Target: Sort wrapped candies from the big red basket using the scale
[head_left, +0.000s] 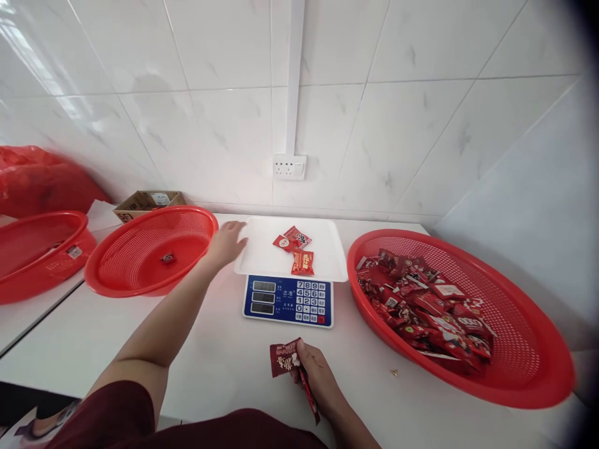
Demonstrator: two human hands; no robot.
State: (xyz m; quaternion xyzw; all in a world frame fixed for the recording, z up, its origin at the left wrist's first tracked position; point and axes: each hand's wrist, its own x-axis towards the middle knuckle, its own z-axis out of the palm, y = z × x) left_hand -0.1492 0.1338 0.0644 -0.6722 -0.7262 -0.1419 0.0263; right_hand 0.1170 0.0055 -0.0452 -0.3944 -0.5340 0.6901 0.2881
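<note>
My left hand (228,243) is at the left edge of the white tray (255,246), fingers apart and holding nothing I can see. Whether it touches the tray, I cannot tell. On the tray lie several small red snack packets (303,262), grouped right of its middle. The tray rests on a blue and white digital scale (287,301); the scale's readings are too dim to make out. Nearer to me, my right hand (321,374) is closed on dark red snack packets (284,360), one with white lettering and another, red, angled down below it.
At the right, a large red basket (538,374) holds many red packets. Left of the scale, another red basket (100,274) has one small packet inside. Beyond are a cardboard box (135,202), a third red basket (70,265) and a red plastic bag (42,178). A gold scrap (394,373) lies on the table.
</note>
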